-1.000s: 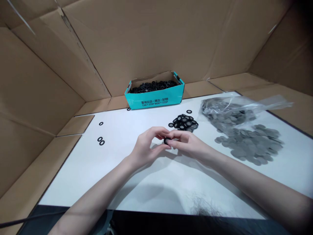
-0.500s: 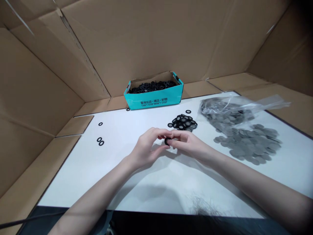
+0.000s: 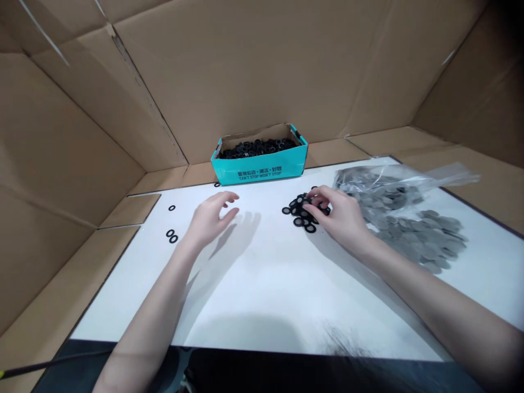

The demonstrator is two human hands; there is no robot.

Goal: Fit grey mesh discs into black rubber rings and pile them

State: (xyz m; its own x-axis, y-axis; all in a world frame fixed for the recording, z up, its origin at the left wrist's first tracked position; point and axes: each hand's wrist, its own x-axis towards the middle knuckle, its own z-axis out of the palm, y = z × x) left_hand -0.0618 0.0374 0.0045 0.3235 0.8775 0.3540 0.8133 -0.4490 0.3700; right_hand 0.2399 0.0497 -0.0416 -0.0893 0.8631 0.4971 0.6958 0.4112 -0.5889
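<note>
My right hand (image 3: 338, 214) rests on a small heap of black rings with grey mesh centres (image 3: 301, 209) on the white table (image 3: 262, 284). Its fingers are curled onto the heap; whether a ring is pinched between them does not show. My left hand (image 3: 210, 217) hovers over the table to the left, fingers spread and loosely bent, with nothing in it. It points toward the teal box (image 3: 258, 164) full of black rings at the back.
A pile of grey mesh discs (image 3: 421, 237) and a clear plastic bag (image 3: 393, 183) of them lie at the right. Three loose black rings (image 3: 171, 236) lie at the left. Cardboard walls (image 3: 254, 71) surround the table.
My hands have parted. The right one moved back and right to the ring heap; the left one moved left and back, opening. The ring they held together is no longer between them.
</note>
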